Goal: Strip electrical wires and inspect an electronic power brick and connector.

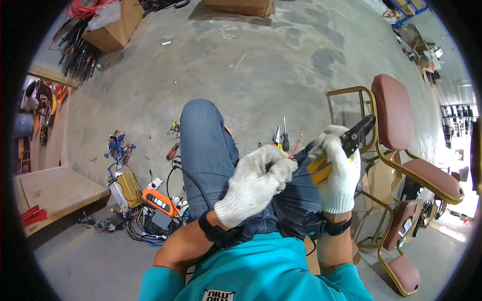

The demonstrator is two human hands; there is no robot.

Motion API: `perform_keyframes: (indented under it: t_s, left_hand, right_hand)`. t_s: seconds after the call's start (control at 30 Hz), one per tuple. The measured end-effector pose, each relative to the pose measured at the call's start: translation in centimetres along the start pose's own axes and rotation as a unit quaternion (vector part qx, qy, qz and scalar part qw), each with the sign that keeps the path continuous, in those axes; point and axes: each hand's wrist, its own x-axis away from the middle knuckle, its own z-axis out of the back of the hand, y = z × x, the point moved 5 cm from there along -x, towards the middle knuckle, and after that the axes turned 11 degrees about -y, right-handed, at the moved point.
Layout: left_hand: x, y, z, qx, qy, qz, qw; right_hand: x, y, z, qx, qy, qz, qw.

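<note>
My left hand (256, 180), in a white knit glove, is closed over my thighs, its fingertips pinched at a thin reddish piece, apparently wire (295, 154), too small to make out clearly. My gloved right hand (331, 173) grips wire strippers (354, 135) with black jaws and yellow handles, tilted up to the right. On the floor beyond my hands, between my knees, lie a screwdriver (285, 140) and pliers (276, 135). Left of my leg are another screwdriver (173, 150), an orange-and-black device (156, 200), tangled blue wires (118, 148) and a yellow metal box (129, 188).
Stacked pink-padded chairs with gold frames (394, 110) stand close on my right. A low wooden platform (60, 185) is at left. Cardboard boxes (113, 32) and a pile of black items (75, 52) lie at the back left; another box (238, 6) is at the top.
</note>
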Motion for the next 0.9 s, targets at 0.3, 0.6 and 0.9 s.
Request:
perform_keyframes:
  t_s: [0.3, 0.6, 0.9]
  left_hand:
    - [-0.3, -0.2, 0.7, 0.020, 0.017, -0.014, 1.000]
    - [-0.2, 0.0, 1.0, 0.015, 0.030, -0.013, 0.999]
    - [-0.1, -0.1, 0.5, -0.009, 0.029, 0.009, 1.000]
  right_hand:
    - [0.1, 0.9, 1.2, 0.056, -0.014, -0.059, 0.997]
    - [1.0, 1.8, -0.7, 0.043, -0.068, -0.087, 0.993]
    - [1.0, 1.3, -1.3, 0.065, -0.066, -0.070, 0.993]
